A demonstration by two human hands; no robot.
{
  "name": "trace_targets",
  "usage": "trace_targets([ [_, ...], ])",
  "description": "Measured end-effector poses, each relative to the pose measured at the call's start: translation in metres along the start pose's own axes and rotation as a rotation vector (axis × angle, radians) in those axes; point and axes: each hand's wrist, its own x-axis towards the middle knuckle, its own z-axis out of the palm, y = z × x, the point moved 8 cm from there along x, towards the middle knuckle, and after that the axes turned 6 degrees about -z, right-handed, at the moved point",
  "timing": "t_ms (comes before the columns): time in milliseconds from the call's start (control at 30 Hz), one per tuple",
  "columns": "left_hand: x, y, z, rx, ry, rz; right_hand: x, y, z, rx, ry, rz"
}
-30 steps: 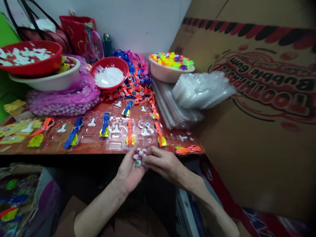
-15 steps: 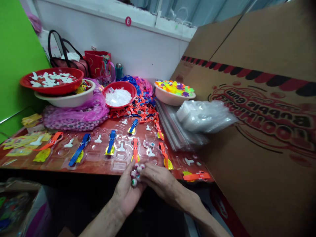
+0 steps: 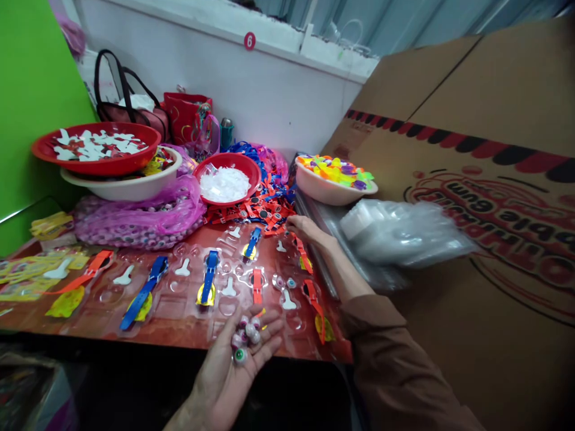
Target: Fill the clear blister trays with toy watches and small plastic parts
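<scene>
My left hand (image 3: 240, 359) is palm up below the table's front edge, its fingers lightly curled. In it lie several small eyeball balls (image 3: 250, 332), most whitish with pink, one with a green iris. My right hand (image 3: 305, 228) reaches forward over the far right trays, its fingertips pinched together; whatever is between them is hidden. Beside it lies an orange toy watch (image 3: 302, 251). Two eyeball balls (image 3: 291, 282) sit in a clear blister tray nearer to me, above a white Y-shaped piece (image 3: 288, 300). Blue toy watches (image 3: 209, 276) lie in other trays.
A purple net bag of eyeball balls (image 3: 135, 224) sits at the left under stacked basins. Behind the trays are a red bowl of white pieces (image 3: 256, 169) and piled watches (image 3: 265, 209). At the right stand a colourful-piece basin (image 3: 323, 190), plastic bags (image 3: 404, 230) and a cardboard wall (image 3: 507, 239).
My right hand has left my left palm and reached forward to the far right trays. The left hand stays low with the balls, its fingers more spread. The view has shifted slightly.
</scene>
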Motion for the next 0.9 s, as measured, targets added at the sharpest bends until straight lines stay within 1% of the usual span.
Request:
trace_targets([
  [100,0.003,0.012,-0.001,-0.008,0.009,0.04,0.013,0.01,0.014,-0.045,-0.046,0.019],
  [267,0.007,0.022,0.004,-0.036,0.014,0.022,0.016,0.015,0.033,-0.07,-0.102,0.048],
  [367,0.006,0.025,0.009,-0.035,0.012,0.003,0.013,0.011,0.031,-0.06,-0.099,0.054],
  [433,0.007,0.028,0.011,-0.035,0.001,0.002,0.007,-0.002,0.021,-0.043,-0.053,0.039],
  [467,0.007,0.029,0.011,-0.039,0.0,0.002,0.002,-0.014,0.014,-0.009,-0.01,0.011],
  [533,0.007,0.029,0.009,-0.046,-0.002,-0.001,-0.014,-0.05,-0.004,0.138,0.096,-0.104],
  [567,0.006,0.03,0.009,-0.049,-0.007,-0.001,-0.026,-0.073,-0.012,0.245,0.132,-0.18],
  [600,0.005,0.029,0.009,-0.05,-0.013,-0.003,-0.04,-0.099,-0.018,0.351,0.142,-0.26],
  [633,0.004,0.029,0.009,-0.052,-0.02,-0.002,-0.056,-0.124,-0.022,0.442,0.124,-0.335],
  [700,0.001,0.027,0.011,-0.055,-0.036,0.007,-0.087,-0.171,-0.021,0.552,0.042,-0.442],
  [767,-0.002,0.025,0.014,-0.072,-0.056,0.023,-0.114,-0.207,-0.015,0.591,-0.033,-0.507],
  [833,-0.004,0.023,0.016,-0.102,-0.075,0.036,-0.133,-0.227,-0.004,0.537,-0.075,-0.533],
  [900,-0.005,0.021,0.014,-0.132,-0.075,0.04,-0.143,-0.235,0.007,0.461,-0.092,-0.536],
])
